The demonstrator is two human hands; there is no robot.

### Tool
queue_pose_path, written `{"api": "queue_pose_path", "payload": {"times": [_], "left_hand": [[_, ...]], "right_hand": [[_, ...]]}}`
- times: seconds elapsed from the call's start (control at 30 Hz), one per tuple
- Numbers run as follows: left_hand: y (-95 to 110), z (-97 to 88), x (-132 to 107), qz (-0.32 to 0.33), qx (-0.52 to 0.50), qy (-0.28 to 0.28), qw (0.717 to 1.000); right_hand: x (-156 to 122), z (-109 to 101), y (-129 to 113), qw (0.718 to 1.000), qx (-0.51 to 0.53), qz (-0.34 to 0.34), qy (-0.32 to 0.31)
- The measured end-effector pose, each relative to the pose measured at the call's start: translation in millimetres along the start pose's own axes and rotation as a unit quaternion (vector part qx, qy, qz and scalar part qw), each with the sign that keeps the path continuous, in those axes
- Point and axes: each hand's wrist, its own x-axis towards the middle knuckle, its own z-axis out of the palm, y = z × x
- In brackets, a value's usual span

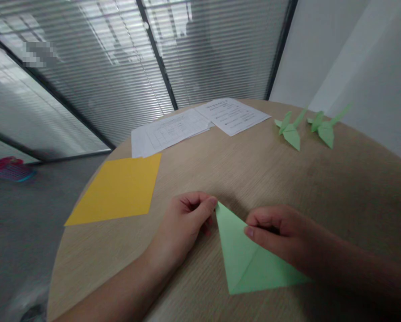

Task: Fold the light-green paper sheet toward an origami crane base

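pale green folded paper (pixel 242 257), creased, at the near part of the round wooden table (pixel 197 174). left hand (pixel 190 217): thumb and forefinger pinching its upper corner. right hand (pixel 281 232): thumb and forefinger pinching its slanted upper edge, covering some of the right part. to the left, yellow sheet (pixel 120 192), flat. beyond, printed white sheets (pixel 173 129), overlapping. far right, two folded green birds (pixel 291 133), side by side. slatted blinds (pixel 217 62) behind; pink-and-blue basket (pixel 10 169) on the floor, left.
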Motion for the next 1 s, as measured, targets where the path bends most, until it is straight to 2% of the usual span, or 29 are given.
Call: {"api": "queue_pose_path", "payload": {"times": [0.2, 0.53, 0.77, 1.0], "left_hand": [[2.3, -0.9, -0.2, 0.001, -0.003, 0.025, 1.0], [0.1, -1.2, 1.7, 0.006, -0.012, 0.032, 0.999], [-0.4, -5.7, 1.8, 0.002, 0.001, 0.012, 1.0], [5.0, -6.8, 0.5, 0.037, 0.031, 0.009, 0.999]], "right_hand": [[0.5, -0.5, -0.6, 1.0, -0.009, -0.003, 0.002], [1.8, -0.6, 1.6, 1.0, -0.012, -0.023, 0.014], [3.3, -0.6, 4.6, 0.999, -0.021, -0.022, 0.022], [4.0, -0.5, 4.0, 0.999, -0.018, -0.029, 0.019]]}}
